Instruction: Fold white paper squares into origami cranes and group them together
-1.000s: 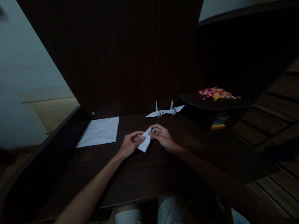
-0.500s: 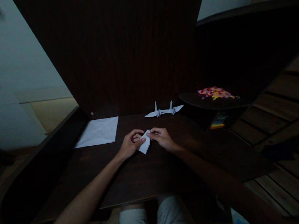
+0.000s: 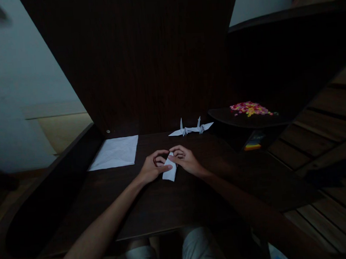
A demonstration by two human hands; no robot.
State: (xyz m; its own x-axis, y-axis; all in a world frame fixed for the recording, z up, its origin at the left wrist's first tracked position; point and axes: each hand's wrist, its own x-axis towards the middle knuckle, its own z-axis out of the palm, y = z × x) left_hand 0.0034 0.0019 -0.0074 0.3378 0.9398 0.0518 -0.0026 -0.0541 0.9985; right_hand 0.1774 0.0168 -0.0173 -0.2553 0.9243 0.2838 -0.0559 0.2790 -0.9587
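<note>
A small piece of folded white paper (image 3: 169, 174) is held up between my two hands, over the middle of the dark desk. My left hand (image 3: 152, 166) grips it from the left, thumb lying across its front. On the other side my right hand (image 3: 188, 160) pinches its upper part, with the thumb near the narrow top end. The fingers behind the paper are partly hidden. Past my hands, two white paper cranes (image 3: 191, 129) stand side by side near the back panel. A stack of white paper sheets (image 3: 115, 152) lies to the left.
A raised corner shelf (image 3: 219, 116) at the right bears a heap of small pink, red and yellow pieces (image 3: 252, 108). Beneath it sits a small box (image 3: 252, 143) with a yellow-orange edge. A low side wall (image 3: 55, 181) bounds the desk at the left.
The folded paper has turned between my hands, its lower end now wider and more upright. My right fingers have shifted across its top edge. The whole view has moved slightly.
</note>
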